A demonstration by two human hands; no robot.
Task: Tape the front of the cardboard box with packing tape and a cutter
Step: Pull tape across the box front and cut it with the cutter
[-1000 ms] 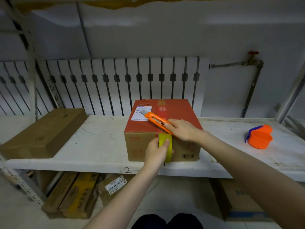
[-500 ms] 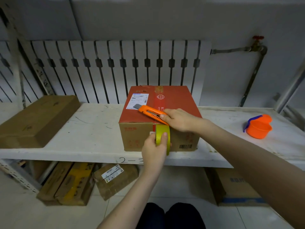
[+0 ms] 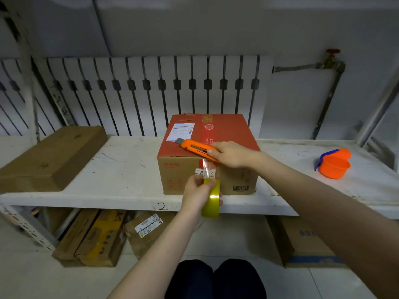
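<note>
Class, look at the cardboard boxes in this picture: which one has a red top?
The box standing on the shelf in front of both hands: its top is red. The flat box at the shelf's left and those on the floor are plain brown.

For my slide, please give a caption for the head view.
Left hand pulls yellow tape roll down red-topped cardboard box; right hand holds orange cutter.

The right hand [image 3: 232, 154] covers the rear of the orange cutter [image 3: 195, 148]. The left hand [image 3: 197, 196] hides part of the tape roll [image 3: 211, 198]. Print on the shipping label [image 3: 181, 131] on the cardboard box [image 3: 207, 154] is too small to read. The flat carton [image 3: 49, 158] at mid-left is cut off by the frame edge.
</note>
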